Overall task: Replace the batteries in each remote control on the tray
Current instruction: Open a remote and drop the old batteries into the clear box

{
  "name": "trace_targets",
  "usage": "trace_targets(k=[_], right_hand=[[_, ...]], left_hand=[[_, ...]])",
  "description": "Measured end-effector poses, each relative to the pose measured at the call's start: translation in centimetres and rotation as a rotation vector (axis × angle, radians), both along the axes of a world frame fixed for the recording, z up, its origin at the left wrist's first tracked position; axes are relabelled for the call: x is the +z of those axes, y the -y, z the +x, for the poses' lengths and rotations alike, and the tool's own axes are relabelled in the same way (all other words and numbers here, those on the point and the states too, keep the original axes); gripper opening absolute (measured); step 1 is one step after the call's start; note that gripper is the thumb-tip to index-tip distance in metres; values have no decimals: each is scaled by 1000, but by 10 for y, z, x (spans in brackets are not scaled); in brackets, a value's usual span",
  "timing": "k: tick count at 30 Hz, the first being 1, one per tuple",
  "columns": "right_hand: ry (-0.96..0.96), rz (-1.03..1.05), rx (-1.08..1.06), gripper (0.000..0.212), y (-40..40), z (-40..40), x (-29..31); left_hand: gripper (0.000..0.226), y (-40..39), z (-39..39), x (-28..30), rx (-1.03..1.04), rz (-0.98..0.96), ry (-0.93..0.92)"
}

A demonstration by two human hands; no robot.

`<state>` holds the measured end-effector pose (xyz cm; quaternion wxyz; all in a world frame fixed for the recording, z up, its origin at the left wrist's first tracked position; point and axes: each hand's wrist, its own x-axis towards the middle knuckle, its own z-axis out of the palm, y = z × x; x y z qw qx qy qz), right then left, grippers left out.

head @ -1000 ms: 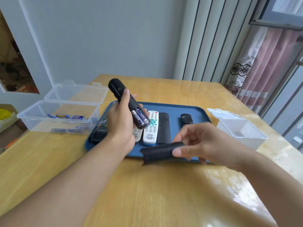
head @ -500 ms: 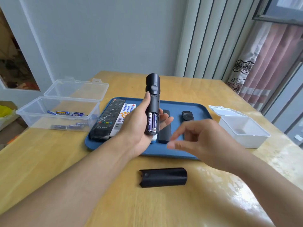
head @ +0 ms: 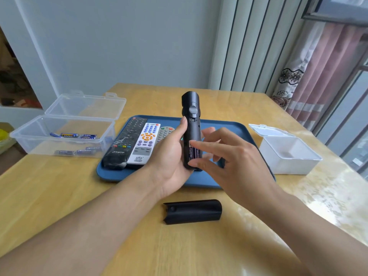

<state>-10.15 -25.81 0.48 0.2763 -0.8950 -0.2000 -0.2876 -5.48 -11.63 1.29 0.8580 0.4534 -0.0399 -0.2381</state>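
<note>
At far left a clear box (head: pixel 59 134) stands on the table (head: pixel 59 196), its lid back, with batteries (head: pixel 73 135) lying inside; just right of it the blue tray (head: pixel 199 180) carries a black remote (head: pixel 126 142) wrapped in film, a white remote (head: pixel 144 144) touching its right side, and a grey remote (head: pixel 164 132) partly hidden by the hand. The left hand (head: pixel 169 158) grips an upright black remote (head: pixel 191 128) over the tray, thumb along its left edge, fingers curled behind; its back is uncovered and two cells (head: pixel 193 153) sit in the bay at its lower end. The right hand (head: pixel 231 156) reaches in from the right, fingers spread and slightly bent, holding nothing; its index fingertip (head: pixel 192 144) lies at the cells and its thumb at the remote's lower end. Near the viewer, the cover (head: pixel 193 211) lies on the table, apart from the tray; at far right a white box (head: pixel 286 156) stands open.
</note>
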Motion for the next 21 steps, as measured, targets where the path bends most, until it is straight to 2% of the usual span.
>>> trace_targets(k=[10,16,21], right_hand=[[-39,-78,-48,29,-3,-2,5],[-146,71,-25,27,-3,0,8],[-293,311,-9,20,-1,5,5]], left_hand=[[51,1,1,-2,47,33,40],[42,2,-2,-3,81,120,165],[28,7,-7,-5,114,131,200]])
